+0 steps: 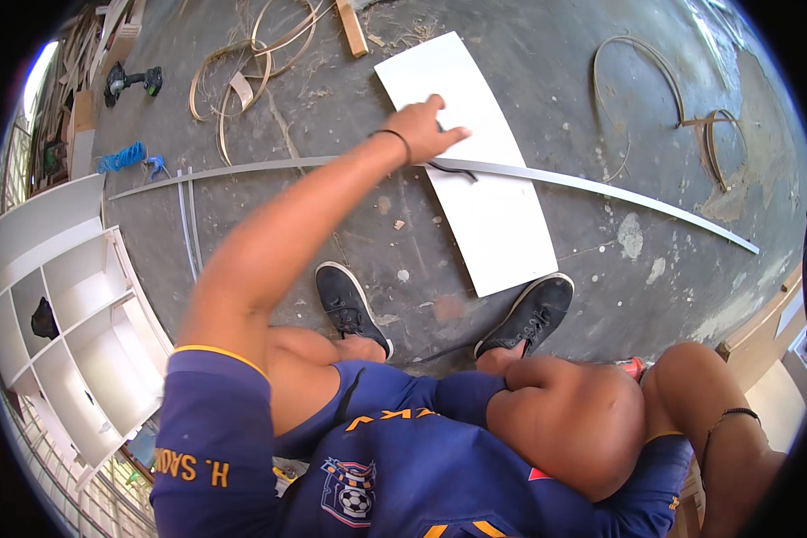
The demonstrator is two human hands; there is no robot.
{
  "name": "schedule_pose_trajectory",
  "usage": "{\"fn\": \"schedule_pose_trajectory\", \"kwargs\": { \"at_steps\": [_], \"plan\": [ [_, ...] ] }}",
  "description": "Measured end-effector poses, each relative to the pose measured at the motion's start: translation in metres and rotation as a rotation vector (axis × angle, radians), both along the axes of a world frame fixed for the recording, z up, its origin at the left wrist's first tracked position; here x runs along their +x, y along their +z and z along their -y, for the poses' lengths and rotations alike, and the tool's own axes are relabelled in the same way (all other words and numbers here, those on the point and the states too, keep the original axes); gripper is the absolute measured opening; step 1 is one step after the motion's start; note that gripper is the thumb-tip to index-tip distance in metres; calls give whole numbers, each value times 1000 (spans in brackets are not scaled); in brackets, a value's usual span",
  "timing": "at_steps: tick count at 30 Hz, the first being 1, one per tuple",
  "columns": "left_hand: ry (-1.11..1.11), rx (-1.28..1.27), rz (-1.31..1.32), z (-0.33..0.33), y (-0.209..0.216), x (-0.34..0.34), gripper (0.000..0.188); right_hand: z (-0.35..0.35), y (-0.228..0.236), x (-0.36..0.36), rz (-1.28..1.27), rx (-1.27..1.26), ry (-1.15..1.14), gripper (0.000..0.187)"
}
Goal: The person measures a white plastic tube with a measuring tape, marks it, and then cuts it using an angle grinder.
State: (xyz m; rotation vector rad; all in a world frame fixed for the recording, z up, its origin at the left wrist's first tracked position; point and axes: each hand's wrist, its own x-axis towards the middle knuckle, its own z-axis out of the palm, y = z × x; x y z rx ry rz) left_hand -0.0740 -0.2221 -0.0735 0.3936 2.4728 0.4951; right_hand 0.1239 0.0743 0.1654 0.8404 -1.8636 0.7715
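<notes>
My left hand (pixel 424 131) reaches over a white board (pixel 489 193) lying on the floor. Two of its digits point out apart; the rest are hidden from above. A long, thin metal strip (pixel 601 186) runs crosswise over the board and passes just below this hand. Next to the wrist, a short black strip (pixel 453 169) rests across the board and metal. My right hand (pixel 746 471) is at the lower right edge, past a dark bracelet, beside my bent knee. Its fingers cannot be seen.
A white compartment cabinet (pixel 108 336) stands at the left. A cordless drill (pixel 133 83), a coiled blue hose (pixel 123 158), looped edging strips (pixel 266 54) and a wooden block (pixel 351 29) lie on the floor. More loops (pixel 677 90) are at the right. My shoes (pixel 529 314) flank the board's near end.
</notes>
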Motion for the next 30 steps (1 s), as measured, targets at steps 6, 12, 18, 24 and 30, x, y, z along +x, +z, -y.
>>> {"fn": "schedule_pose_trajectory", "kwargs": {
  "at_steps": [6, 12, 18, 24, 30],
  "plan": [
    [-161, -241, -165, 101, -7, -29, 60, 28, 4, -13, 76, 96, -116, 23],
    [-406, -462, -267, 187, -39, -57, 39, 46, 3, -19, 217, 202, -429, 20],
    [-442, -266, -422, 244, -104, -78, 33, 14, 9, 11, 506, 320, -906, 18],
    [-399, 19, -810, 264, -103, -82, 35, -27, -21, 88, 1121, 295, -1157, 23],
    [-567, 171, -490, 274, -88, -27, 42, -42, -113, 148, 2042, 254, -1015, 27]
  ]
}}
